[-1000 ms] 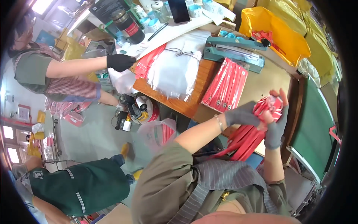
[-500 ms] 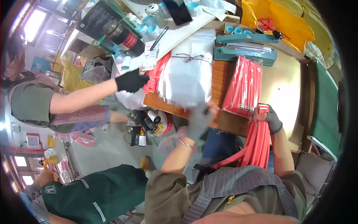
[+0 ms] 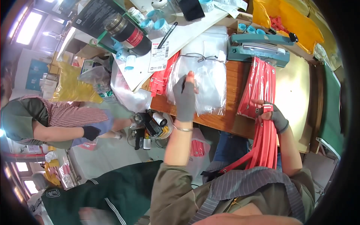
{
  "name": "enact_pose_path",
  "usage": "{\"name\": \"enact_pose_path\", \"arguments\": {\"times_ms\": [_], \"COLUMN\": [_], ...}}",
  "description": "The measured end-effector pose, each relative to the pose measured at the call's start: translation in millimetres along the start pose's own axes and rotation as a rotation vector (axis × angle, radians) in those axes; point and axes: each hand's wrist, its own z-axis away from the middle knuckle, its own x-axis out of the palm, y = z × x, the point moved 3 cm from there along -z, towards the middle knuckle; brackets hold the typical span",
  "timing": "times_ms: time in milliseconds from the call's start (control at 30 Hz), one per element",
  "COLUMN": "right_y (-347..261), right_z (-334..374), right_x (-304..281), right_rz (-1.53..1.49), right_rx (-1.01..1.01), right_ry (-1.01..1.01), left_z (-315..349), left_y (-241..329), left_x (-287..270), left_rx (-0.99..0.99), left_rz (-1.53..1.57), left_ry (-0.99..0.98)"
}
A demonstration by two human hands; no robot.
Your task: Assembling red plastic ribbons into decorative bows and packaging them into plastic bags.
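My left hand (image 3: 185, 98), in a grey fingerless glove, reaches over a tied stack of clear plastic bags (image 3: 210, 90). Its fingers are stretched forward onto the upper bags, partly hidden by the hand itself. No bag is visibly lifted. At the table's front edge, my right hand (image 3: 276, 117), gloved alike, grips the top end of a bundle of red straps (image 3: 265, 146) that hangs down toward my lap. Just beyond that hand lies a clear-wrapped pack of red straps (image 3: 258, 88). More red straps (image 3: 159, 81) lie left of the bags.
A teal bag sealer (image 3: 258, 52) stands behind the wrapped pack. A dark thermos (image 3: 129, 35), a pen (image 3: 167, 35) and a phone (image 3: 190, 9) lie at the back left. Two people are on the left, one in a checked apron (image 3: 75, 116), another in dark green clothing (image 3: 101, 191).
My left hand has moved forward from the table's edge onto the bags. The co-worker's black-gloved hand has withdrawn from the red straps at left. My right hand keeps its hold.
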Motion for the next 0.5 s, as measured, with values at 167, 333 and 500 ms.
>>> {"name": "enact_pose_path", "arguments": {"times_ms": [167, 333, 500], "right_y": [-13.8, 10.1, -34.6], "right_z": [5.1, 24.7, 43.4], "right_x": [26.6, -28.5, 16.3], "right_rz": [-0.060, -0.055, -0.082], "right_rx": [0.002, -0.030, -0.194], "right_ry": [-0.011, 0.194, -0.026], "left_z": [93.3, 90.3, 46.1], "left_y": [-7.3, -59.4, -18.1], "left_x": [112.0, 113.5, 119.6], "left_rx": [0.429, -0.091, 0.212], "left_rz": [-0.303, 0.437, 0.092], "left_ry": [-0.367, -0.090, -0.116]}}
